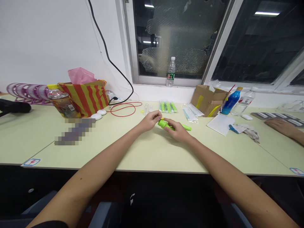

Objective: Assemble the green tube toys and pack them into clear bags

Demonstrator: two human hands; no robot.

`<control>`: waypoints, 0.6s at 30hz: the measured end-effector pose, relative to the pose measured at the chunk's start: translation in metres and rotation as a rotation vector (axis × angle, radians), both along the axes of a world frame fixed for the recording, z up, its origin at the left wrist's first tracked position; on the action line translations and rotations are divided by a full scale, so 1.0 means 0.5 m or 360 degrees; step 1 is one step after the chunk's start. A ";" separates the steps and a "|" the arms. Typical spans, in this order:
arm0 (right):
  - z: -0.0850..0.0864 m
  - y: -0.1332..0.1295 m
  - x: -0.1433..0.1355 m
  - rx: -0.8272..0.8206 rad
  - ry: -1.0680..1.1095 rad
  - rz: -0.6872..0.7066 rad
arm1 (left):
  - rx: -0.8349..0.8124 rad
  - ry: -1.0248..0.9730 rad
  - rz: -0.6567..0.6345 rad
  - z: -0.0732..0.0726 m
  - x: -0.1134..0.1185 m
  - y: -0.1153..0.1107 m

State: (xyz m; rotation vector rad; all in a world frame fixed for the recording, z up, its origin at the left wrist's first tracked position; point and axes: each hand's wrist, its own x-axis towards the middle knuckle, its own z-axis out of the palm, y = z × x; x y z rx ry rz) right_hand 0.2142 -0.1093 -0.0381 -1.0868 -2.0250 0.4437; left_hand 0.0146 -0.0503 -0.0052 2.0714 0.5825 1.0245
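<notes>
My right hand (178, 130) is wrapped round a lime-green plastic stick (186, 127) with a wider round head at its left end. The stick lies at a slant just above the table, its thin end pointing right. At the head, my left hand (151, 121) has thumb and forefinger closed on a small yellow piece (162, 118), partly hidden by the fingers. Behind my left hand are small clear plastic pieces (146, 108) with a yellow ring (142, 111). Beyond the hands lie several green sticks in clear packets (168, 107).
Clear packets with white and teal strips (190, 113) lie before an open cardboard box (209, 99). Bottles (234, 100), white paper (220, 124) and a glove (245, 130) are to the right. Leftward are a red cable (122, 115), striped bag (87, 98) and drink bottle (64, 103). Another person's hand (279, 126) rests far right.
</notes>
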 end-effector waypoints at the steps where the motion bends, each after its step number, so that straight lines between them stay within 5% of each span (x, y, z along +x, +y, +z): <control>1: -0.001 0.001 -0.001 0.0011 0.0010 0.0003 | -0.0007 -0.0012 -0.0014 0.001 0.000 -0.001; 18: 0.010 -0.006 0.006 -0.0272 0.0151 0.0276 | -0.0924 -0.0151 -0.0368 -0.012 -0.015 0.022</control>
